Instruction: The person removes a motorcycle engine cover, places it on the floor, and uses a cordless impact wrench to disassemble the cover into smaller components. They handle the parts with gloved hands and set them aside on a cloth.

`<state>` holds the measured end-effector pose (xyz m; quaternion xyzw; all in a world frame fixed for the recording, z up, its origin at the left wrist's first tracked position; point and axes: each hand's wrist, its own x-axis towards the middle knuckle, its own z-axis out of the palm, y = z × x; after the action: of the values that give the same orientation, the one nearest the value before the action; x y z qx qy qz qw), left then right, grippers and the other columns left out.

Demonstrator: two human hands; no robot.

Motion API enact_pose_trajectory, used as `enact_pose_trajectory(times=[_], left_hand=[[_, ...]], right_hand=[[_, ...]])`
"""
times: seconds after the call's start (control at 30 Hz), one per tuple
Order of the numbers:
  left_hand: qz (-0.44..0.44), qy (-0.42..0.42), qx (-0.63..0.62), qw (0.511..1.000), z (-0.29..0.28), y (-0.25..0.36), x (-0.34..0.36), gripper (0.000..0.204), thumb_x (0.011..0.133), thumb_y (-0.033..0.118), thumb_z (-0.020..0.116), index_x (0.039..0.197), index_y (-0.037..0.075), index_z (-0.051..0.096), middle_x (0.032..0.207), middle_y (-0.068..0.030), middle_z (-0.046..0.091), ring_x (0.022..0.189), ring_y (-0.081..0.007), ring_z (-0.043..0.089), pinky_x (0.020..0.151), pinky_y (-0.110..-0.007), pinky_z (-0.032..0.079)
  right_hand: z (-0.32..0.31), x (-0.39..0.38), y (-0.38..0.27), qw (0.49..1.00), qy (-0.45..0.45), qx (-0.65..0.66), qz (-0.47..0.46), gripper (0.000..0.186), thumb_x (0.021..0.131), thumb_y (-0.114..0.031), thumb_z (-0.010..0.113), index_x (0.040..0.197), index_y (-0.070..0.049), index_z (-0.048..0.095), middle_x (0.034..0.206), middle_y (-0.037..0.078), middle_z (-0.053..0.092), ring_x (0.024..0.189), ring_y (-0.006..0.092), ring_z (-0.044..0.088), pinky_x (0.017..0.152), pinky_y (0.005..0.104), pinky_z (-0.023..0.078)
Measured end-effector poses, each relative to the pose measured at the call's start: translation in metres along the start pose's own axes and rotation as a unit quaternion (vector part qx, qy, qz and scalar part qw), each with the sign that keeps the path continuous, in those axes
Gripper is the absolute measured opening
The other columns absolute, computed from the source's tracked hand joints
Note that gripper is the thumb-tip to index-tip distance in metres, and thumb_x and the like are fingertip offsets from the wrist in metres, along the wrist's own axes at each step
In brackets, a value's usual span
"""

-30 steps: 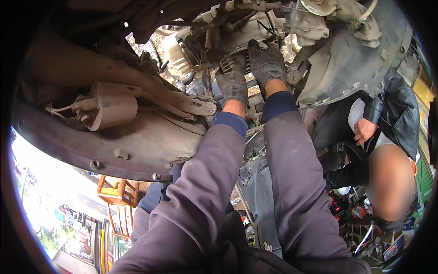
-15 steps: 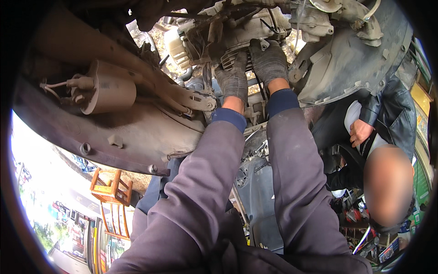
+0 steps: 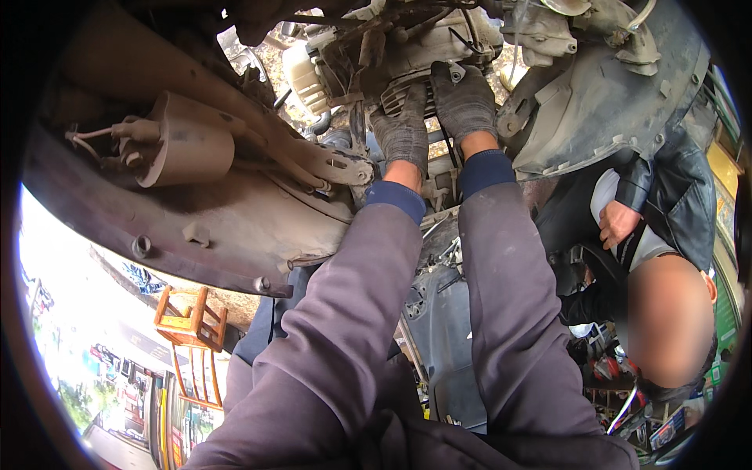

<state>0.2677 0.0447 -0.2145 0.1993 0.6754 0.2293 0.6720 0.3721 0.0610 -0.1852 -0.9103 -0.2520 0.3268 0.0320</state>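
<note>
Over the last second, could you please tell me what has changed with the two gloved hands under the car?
Very little. The left hand and right hand keep pressing up on the same ribbed metal part of the underbody; nothing was picked up or released. The view shifted slightly, so the dusty canister and wooden stool sit a bit differently in the picture. The other person's hand stays at the chest.
</note>
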Motion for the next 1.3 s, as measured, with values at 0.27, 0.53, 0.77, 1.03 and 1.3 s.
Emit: enact_pose_trajectory(times=[0.27, 0.53, 0.77, 1.03, 1.3], left_hand=[[0.003, 0.02, -0.053, 0.998, 0.0, -0.011, 0.009, 0.084, 0.076, 0.039, 0.082, 0.133, -0.008, 0.043, 0.128, -0.0179, 0.056, 0.111, -0.0251, 0.055, 0.099, -0.032, 0.04], [0.019, 0.06, 0.099, 0.993, 0.0, -0.014, 0.015, 0.088, 0.079, 0.052, 0.074, 0.133, -0.01, 0.043, 0.127, -0.0159, 0.057, 0.113, -0.0245, 0.053, 0.099, -0.031, 0.039], [-0.026, 0.031, 0.152, 0.988, -0.01, -0.01, -0.006, 0.08, 0.079, 0.045, 0.077, 0.127, -0.011, 0.046, 0.119, -0.0202, 0.061, 0.104, -0.0289, 0.059, 0.093, -0.034, 0.045], [0.039, 0.017, 0.026, 0.999, -0.009, -0.015, -0.013, 0.075, 0.079, 0.033, 0.08, 0.129, -0.009, 0.042, 0.116, -0.0147, 0.062, 0.103, -0.0227, 0.058, 0.096, -0.031, 0.043], [-0.018, -0.042, -0.024, 0.999, -0.023, -0.013, -0.031, 0.079, 0.079, 0.031, 0.081, 0.134, -0.008, 0.04, 0.124, -0.0147, 0.057, 0.109, -0.0218, 0.055, 0.099, -0.031, 0.042]], right_hand=[[-0.003, -0.005, 0.004, 0.999, 0.017, 0.043, -0.021, 0.063, 0.09, -0.055, 0.052, 0.113, 0.003, 0.062, 0.111, 0.028, 0.064, 0.108, 0.0408, 0.06, 0.095, 0.0447, 0.046], [0.0, -0.004, -0.001, 0.998, 0.05, 0.021, 0.01, 0.065, 0.09, -0.056, 0.053, 0.111, 0.004, 0.062, 0.108, 0.028, 0.065, 0.107, 0.0418, 0.061, 0.094, 0.045, 0.047], [0.006, -0.023, 0.013, 0.993, 0.082, 0.088, -0.009, 0.051, 0.089, -0.044, 0.06, 0.101, 0.006, 0.064, 0.1, 0.029, 0.066, 0.097, 0.0423, 0.064, 0.086, 0.0441, 0.05], [0.025, -0.038, 0.029, 0.98, 0.113, 0.12, -0.108, 0.046, 0.095, -0.037, 0.054, 0.124, -0.001, 0.054, 0.107, 0.022, 0.065, 0.102, 0.0387, 0.061, 0.092, 0.0426, 0.047], [0.006, -0.074, 0.037, 0.979, 0.118, 0.147, -0.079, 0.053, 0.091, -0.04, 0.062, 0.125, 0.0, 0.052, 0.108, 0.023, 0.065, 0.101, 0.0397, 0.062, 0.085, 0.0445, 0.049]])
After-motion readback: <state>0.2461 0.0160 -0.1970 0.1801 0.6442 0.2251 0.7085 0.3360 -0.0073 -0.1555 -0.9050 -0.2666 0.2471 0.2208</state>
